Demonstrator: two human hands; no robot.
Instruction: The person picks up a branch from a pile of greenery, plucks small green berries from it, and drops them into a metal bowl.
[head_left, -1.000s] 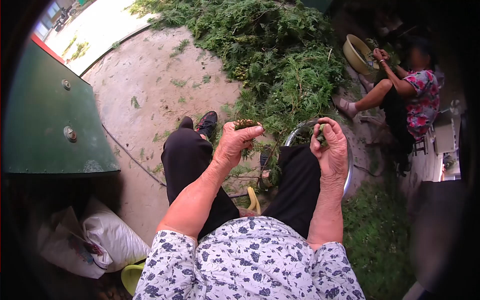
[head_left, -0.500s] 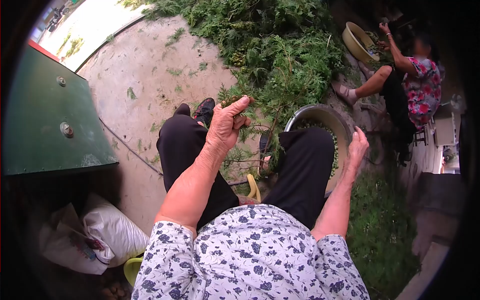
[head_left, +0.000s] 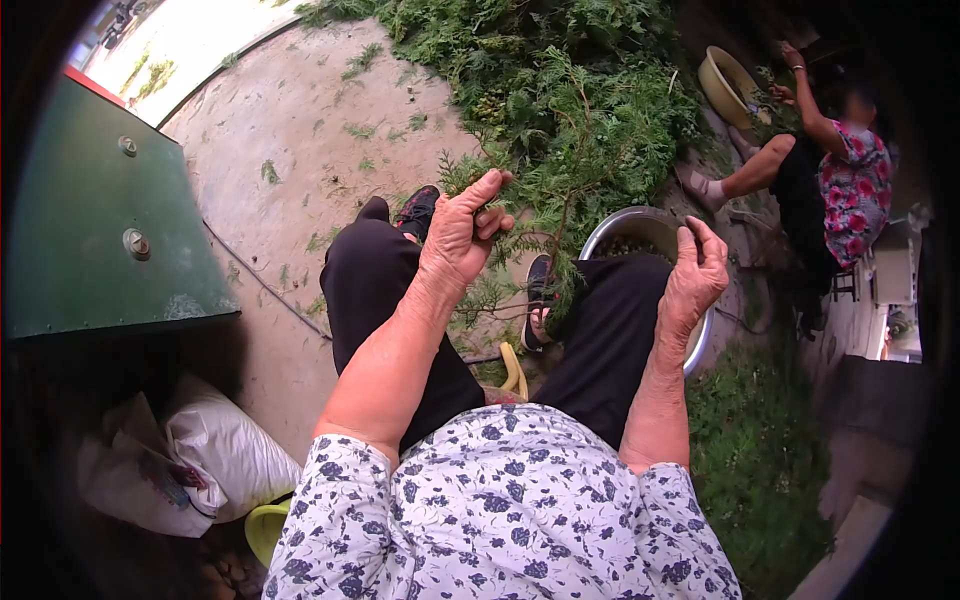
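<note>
My left hand [head_left: 463, 232] is closed around a leafy evergreen sprig [head_left: 508, 245], held up between my knees. Its fronds and thin stems spread past my fingers toward the pile. My right hand [head_left: 697, 268] is raised above the near right rim of a metal basin [head_left: 622, 219], fingers bent and slightly apart, with nothing visible in them. Small round green cones partly show inside the basin, though my right leg and hand hide much of it.
A large heap of evergreen branches [head_left: 590, 120] lies ahead. More greenery [head_left: 755, 450] covers the ground at right. Another person [head_left: 855, 190] sits at right beside a yellowish basin [head_left: 728, 88]. A green metal box [head_left: 110, 220] and white sacks [head_left: 225, 450] stand at left.
My right hand has moved up and inward, from beyond the basin's right side to over its rim, with fingers more bent. The left hand has risen slightly, still holding the sprig.
</note>
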